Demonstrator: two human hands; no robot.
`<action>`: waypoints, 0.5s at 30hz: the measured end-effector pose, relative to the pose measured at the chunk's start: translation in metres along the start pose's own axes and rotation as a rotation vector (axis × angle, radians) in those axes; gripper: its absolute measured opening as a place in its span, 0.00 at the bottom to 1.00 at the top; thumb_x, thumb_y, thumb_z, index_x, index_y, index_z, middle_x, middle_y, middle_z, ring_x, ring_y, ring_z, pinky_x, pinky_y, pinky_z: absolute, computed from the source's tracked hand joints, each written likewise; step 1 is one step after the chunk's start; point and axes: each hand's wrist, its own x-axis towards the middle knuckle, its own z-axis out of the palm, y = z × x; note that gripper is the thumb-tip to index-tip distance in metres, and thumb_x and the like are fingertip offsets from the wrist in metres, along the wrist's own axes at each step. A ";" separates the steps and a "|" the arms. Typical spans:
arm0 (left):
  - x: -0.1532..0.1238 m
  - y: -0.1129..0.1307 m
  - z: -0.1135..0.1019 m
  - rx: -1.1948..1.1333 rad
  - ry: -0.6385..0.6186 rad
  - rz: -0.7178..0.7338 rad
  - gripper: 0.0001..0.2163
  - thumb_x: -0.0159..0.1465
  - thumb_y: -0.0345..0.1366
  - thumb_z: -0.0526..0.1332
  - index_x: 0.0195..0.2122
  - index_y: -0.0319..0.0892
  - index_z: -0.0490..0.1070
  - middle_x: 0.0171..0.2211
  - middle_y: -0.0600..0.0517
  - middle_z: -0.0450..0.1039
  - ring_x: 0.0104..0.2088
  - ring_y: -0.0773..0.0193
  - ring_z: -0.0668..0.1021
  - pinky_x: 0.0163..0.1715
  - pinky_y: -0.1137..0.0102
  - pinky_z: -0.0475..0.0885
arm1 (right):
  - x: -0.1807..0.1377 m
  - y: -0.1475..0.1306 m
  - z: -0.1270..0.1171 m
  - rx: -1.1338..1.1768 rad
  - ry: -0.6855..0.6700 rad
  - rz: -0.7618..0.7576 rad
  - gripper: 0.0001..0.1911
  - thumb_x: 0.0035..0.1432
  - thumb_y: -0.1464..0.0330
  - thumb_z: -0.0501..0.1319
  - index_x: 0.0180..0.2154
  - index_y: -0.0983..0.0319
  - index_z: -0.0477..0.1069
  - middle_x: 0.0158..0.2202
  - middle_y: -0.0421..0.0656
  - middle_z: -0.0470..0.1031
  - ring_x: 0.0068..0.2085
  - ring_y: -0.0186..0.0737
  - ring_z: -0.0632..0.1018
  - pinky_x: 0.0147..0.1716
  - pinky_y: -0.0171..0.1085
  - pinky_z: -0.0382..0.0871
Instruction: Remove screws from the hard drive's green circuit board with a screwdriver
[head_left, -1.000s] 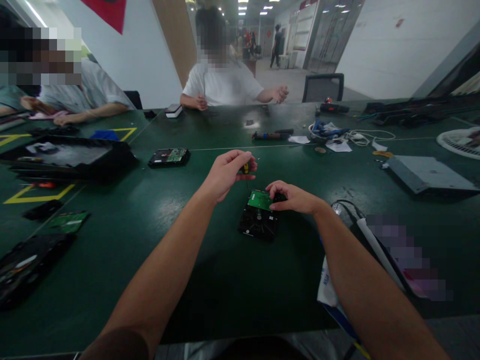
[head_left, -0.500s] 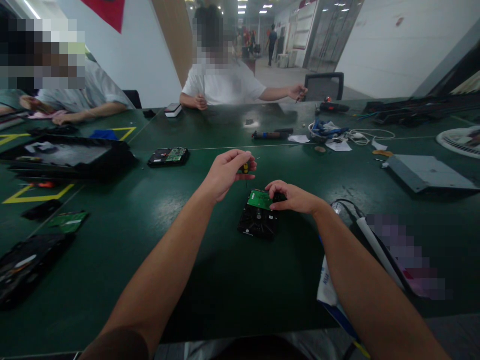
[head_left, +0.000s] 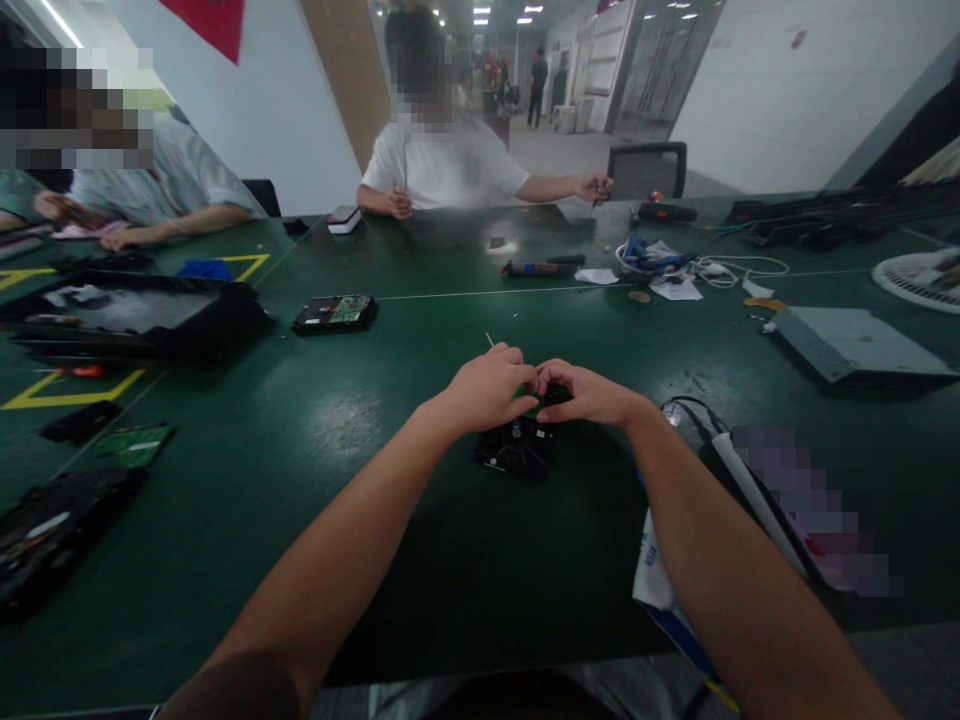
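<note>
A black hard drive (head_left: 514, 452) lies on the green table in front of me, its lower half showing. My left hand (head_left: 491, 392) covers most of the drive's green circuit board, fingers curled, with the thin shaft of a screwdriver (head_left: 490, 340) sticking out beyond the knuckles. The screwdriver's handle is hidden inside that hand. My right hand (head_left: 589, 394) grips the drive's far right edge between thumb and fingers. The fingertips of both hands meet above the board, and whatever is between them is hidden.
Another hard drive (head_left: 334, 313) lies farther left. A black casing (head_left: 135, 310) and a green circuit board (head_left: 136, 445) are at the left. A grey metal box (head_left: 862, 340) sits at right, near a cable bundle (head_left: 656, 258). One person (head_left: 450, 165) sits opposite, another (head_left: 187, 185) at left.
My left hand has come down and right onto the circuit board beside my right hand. The screwdriver has swung from pointing down to pointing away from me. My right hand stays put.
</note>
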 end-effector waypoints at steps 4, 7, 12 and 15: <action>0.001 -0.005 0.004 0.071 -0.037 0.057 0.11 0.70 0.38 0.61 0.44 0.45 0.84 0.42 0.44 0.75 0.47 0.50 0.73 0.45 0.59 0.69 | -0.004 -0.003 -0.002 -0.010 0.004 -0.013 0.17 0.51 0.57 0.77 0.40 0.54 0.78 0.56 0.42 0.73 0.61 0.51 0.72 0.65 0.54 0.63; -0.001 -0.010 0.002 0.086 -0.046 0.053 0.11 0.70 0.34 0.61 0.43 0.45 0.85 0.42 0.43 0.75 0.47 0.50 0.73 0.45 0.60 0.69 | -0.008 -0.006 -0.004 0.004 -0.017 -0.012 0.13 0.53 0.58 0.77 0.39 0.53 0.81 0.60 0.42 0.71 0.64 0.51 0.71 0.67 0.55 0.60; -0.004 -0.016 0.000 0.115 -0.074 0.059 0.13 0.69 0.32 0.59 0.42 0.46 0.86 0.42 0.43 0.76 0.45 0.52 0.73 0.45 0.60 0.69 | -0.010 -0.009 -0.006 -0.006 -0.058 0.007 0.10 0.54 0.58 0.76 0.39 0.50 0.84 0.63 0.40 0.69 0.66 0.52 0.69 0.69 0.57 0.58; -0.004 -0.017 0.000 0.125 -0.087 0.059 0.13 0.69 0.33 0.59 0.41 0.47 0.86 0.42 0.44 0.76 0.45 0.52 0.74 0.44 0.61 0.69 | -0.008 -0.008 -0.005 -0.023 -0.062 0.012 0.08 0.55 0.58 0.76 0.38 0.49 0.85 0.64 0.39 0.69 0.67 0.52 0.69 0.69 0.58 0.58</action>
